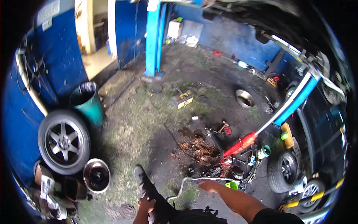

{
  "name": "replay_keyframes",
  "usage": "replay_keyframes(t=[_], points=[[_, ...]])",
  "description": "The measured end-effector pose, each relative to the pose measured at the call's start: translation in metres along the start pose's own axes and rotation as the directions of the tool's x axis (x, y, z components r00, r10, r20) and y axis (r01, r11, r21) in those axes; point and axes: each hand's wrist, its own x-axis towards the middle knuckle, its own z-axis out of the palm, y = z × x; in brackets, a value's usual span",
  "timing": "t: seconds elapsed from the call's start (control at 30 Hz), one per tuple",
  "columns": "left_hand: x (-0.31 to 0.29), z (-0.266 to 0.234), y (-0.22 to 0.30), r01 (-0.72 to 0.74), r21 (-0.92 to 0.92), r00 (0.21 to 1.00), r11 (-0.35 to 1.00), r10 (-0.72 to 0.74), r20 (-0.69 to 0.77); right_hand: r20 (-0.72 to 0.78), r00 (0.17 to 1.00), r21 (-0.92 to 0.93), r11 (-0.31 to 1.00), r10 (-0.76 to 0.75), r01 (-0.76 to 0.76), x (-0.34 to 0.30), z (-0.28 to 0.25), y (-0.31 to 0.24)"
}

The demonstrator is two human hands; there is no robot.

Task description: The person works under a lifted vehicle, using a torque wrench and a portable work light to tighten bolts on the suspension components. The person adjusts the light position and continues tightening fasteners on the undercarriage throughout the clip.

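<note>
My left hand (pixel 146 204) is beside my left leg (pixel 156 199), its fingers curled in; anything inside them is hidden. Lower centre, my right hand (pixel 207 186) reaches forward over the floor. It is blurred, and the fingers do not show clearly. Just past it runs a bent grey metal bar (pixel 184 183) lying on the ground; whether the hand touches it I cannot tell. Beyond the bar is a heap of brown debris (pixel 201 147). A red cylindrical jack or strut (pixel 240 145) slants up from beside that heap.
Left: a loose wheel (pixel 64 142), a metal basin (pixel 96 176) and a green bin (pixel 89 106). Right: another wheel (pixel 283 171) and a green-and-white bucket (pixel 264 151). Blue lift posts (pixel 152 41) rise at the back and right (pixel 298 99). A raised vehicle (pixel 268 13) hangs overhead.
</note>
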Motion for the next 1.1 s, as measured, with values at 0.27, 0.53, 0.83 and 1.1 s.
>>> replay_keyframes(t=[0.27, 0.53, 0.83, 1.1], points=[[0.202, -0.088, -0.012, 0.22, -0.366, 0.973, 0.904, -0.176, 0.148, 0.207, 0.978, 0.167, 0.985, 0.006, -0.041, 0.227, -0.087, -0.121], [0.307, -0.169, 0.017, 0.315, -0.474, 0.93, 0.823, -0.167, 0.328, 0.205, 0.968, 0.081, 0.983, 0.143, -0.162, 0.362, -0.184, -0.178], [0.395, -0.178, 0.02, 0.546, -0.747, 0.829, 0.379, -0.374, 0.416, 0.058, 0.912, 0.334, 0.853, 0.407, -0.402, 0.546, -0.368, -0.151], [0.479, -0.156, 0.135, 0.779, -0.621, 0.49, 0.085, -0.7, 0.519, -0.159, 0.903, 0.165, 0.913, 0.398, -0.373, 0.84, -0.484, 0.021]])
